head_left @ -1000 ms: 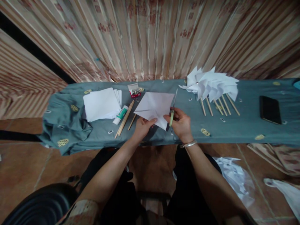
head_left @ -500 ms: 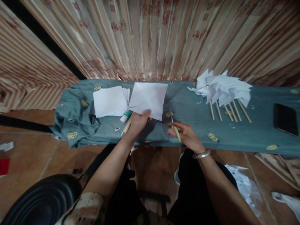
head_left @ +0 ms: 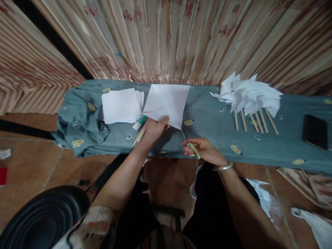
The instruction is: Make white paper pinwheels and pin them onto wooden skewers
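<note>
My left hand [head_left: 157, 128] pinches the near edge of a square sheet of white paper [head_left: 167, 102], which has a slit at its left corner. In my right hand [head_left: 203, 150] is a pair of scissors [head_left: 192, 149] with light green handles. The blade tips meet the paper's near right corner. Left of the sheet lies a stack of white paper [head_left: 120, 106]. Beside my left wrist are a green and white glue stick [head_left: 140, 122] and some wooden sticks [head_left: 140, 135], partly hidden by the hand.
Several white paper pinwheels [head_left: 249, 95] on wooden sticks lie at the right of the cloth-covered table [head_left: 218, 138]. Farther right is a black phone [head_left: 315, 131]. A black round stool [head_left: 44, 218] stands at lower left. Pleated curtains [head_left: 166, 41] hang behind the table.
The scissors have swung left, and their tips now reach the paper's near right corner. My left hand has turned the sheet slightly and still holds it.
</note>
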The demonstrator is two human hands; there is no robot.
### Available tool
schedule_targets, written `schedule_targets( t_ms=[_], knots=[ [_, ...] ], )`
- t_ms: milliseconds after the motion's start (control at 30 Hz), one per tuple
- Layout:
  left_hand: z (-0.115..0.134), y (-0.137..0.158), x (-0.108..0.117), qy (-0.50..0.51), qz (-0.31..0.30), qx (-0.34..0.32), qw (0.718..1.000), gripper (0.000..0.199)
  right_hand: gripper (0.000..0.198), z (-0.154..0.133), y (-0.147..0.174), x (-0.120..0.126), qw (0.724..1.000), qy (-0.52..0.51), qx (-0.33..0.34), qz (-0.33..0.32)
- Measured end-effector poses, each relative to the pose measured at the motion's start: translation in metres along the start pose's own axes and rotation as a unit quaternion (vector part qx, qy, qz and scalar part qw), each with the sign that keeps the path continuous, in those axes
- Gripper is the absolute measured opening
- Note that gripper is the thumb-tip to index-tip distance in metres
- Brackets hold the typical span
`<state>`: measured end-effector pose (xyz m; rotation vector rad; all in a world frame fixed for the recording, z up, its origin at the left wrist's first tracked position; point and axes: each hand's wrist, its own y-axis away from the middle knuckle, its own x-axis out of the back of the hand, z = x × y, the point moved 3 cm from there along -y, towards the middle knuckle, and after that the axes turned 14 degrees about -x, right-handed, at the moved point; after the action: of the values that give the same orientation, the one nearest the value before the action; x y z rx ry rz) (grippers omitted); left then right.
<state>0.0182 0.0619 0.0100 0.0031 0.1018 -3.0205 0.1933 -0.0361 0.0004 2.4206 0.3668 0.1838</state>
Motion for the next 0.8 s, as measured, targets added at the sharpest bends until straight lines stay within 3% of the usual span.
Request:
schedule_targets(
  t_ms=[133,533,800],
  knots=[
    [0.005,0.005,-0.003,-0.019,-0.043,-0.026,0.999,0.016,0.051,-0.004,0.001,-0.001,1.0,-0.005,-0.005,0.007],
    [0.012,0.011,-0.005,-0.005,-0.045,-0.011,0.999,0.011,0.049,-0.002,0.0,-0.001,0.999,-0.032,-0.005,0.004],
    [0.009,0.008,-0.006,0.008,-0.064,-0.036,0.997,0.014,0.05,-0.005,0.004,0.0,1.0,-0.009,-0.008,0.004]
  ],
)
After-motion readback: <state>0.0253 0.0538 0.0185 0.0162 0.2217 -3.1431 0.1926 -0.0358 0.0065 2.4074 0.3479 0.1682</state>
